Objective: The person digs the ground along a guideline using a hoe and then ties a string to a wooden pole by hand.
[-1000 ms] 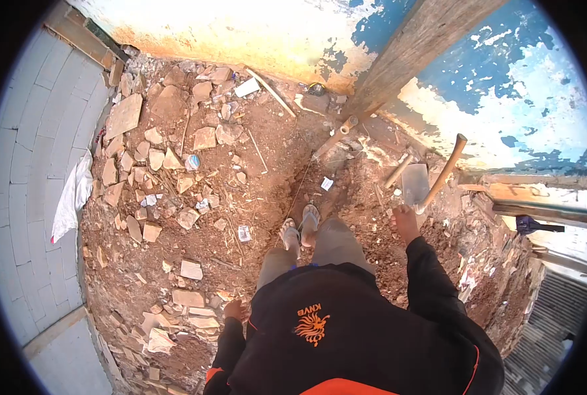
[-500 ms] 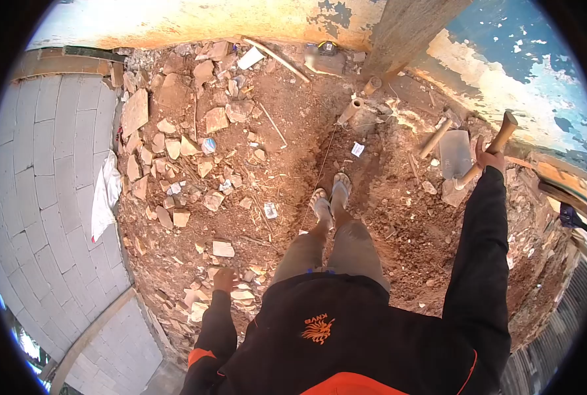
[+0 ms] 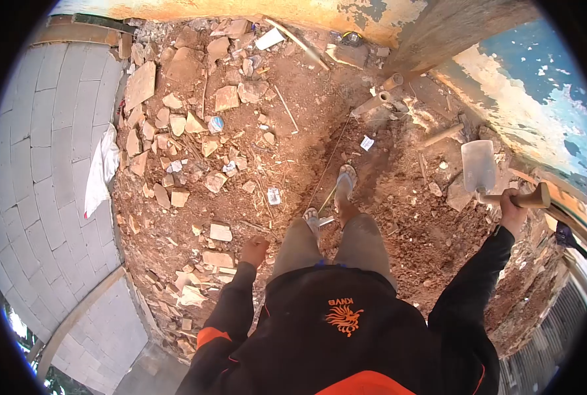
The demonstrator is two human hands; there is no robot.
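Observation:
My right hand (image 3: 514,209) is wrapped round the wooden handle of a hoe (image 3: 478,164). The hoe's flat grey metal blade faces up at the handle's left end, and the thick butt of the handle sticks out to the right of my fist. My left hand (image 3: 254,250) hangs beside my left thigh with its fingers curled in, and nothing shows in it. Beneath that hand lie pale broken tile pieces (image 3: 218,258). My sandalled feet stand on reddish soil (image 3: 412,257), the right one ahead of the left, close to a thin string (image 3: 330,158).
Broken tiles and stones (image 3: 226,98) litter the ground at left, beside a grey block wall (image 3: 50,151) with a white cloth (image 3: 102,171). Short pipes (image 3: 372,103) stand near a post (image 3: 448,33). A peeling wall (image 3: 537,92) borders the right, and a stick (image 3: 297,43) lies far ahead.
The hoe has swung from a steep slant to nearly level, its butt now pointing right. My left hand has come in toward my thigh. My feet have moved apart, and the view has shifted.

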